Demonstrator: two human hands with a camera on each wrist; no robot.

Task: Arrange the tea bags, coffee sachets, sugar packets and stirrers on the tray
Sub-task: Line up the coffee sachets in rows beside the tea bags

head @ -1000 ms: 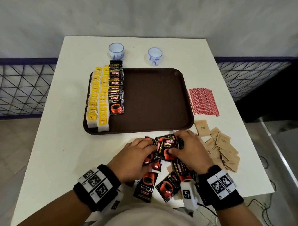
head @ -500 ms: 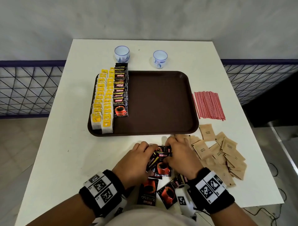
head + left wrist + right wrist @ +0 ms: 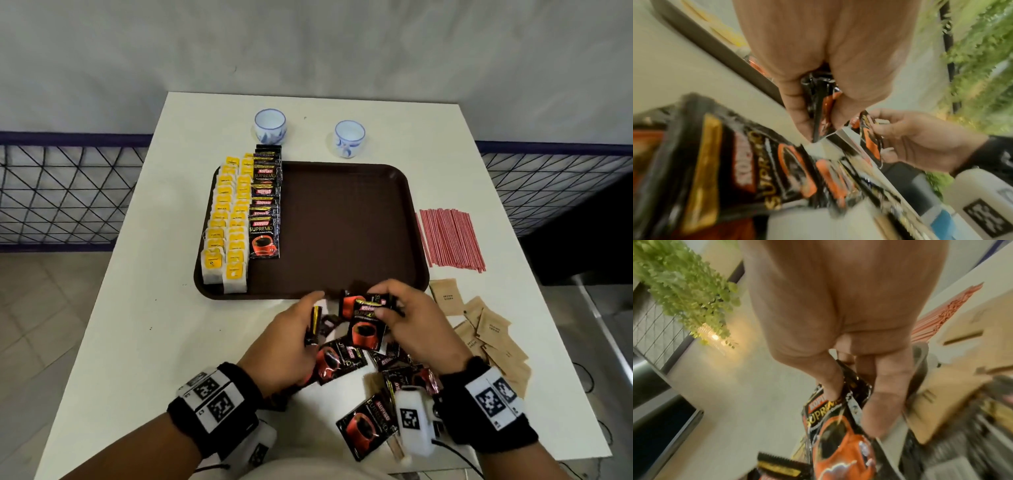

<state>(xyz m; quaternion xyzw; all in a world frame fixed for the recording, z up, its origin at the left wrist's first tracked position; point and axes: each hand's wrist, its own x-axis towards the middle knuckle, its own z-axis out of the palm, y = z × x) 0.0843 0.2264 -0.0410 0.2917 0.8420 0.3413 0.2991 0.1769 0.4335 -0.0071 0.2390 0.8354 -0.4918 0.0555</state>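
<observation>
The brown tray [image 3: 342,222] carries two rows of yellow-tagged tea bags [image 3: 227,226] and one row of black coffee sachets [image 3: 264,205] along its left side. Just in front of the tray, my left hand [image 3: 291,339] grips a small edge-on stack of coffee sachets [image 3: 821,104]. My right hand [image 3: 411,322] pinches a couple of coffee sachets [image 3: 364,322] by their top, and they hang face-up [image 3: 836,426]. Loose coffee sachets [image 3: 366,425] lie on the table under both hands. Brown sugar packets [image 3: 486,329] and red stirrers [image 3: 448,240] lie right of the tray.
Two small blue-and-white cups [image 3: 270,126] [image 3: 349,138] stand behind the tray. The white table [image 3: 154,308] ends close to my body and drops off at both sides. A metal mesh railing [image 3: 61,192] runs behind it.
Both hands have lifted off the pile, each holding sachets. The right hand's sachets now hang raised near the tray's front edge. The head camera has tilted.
</observation>
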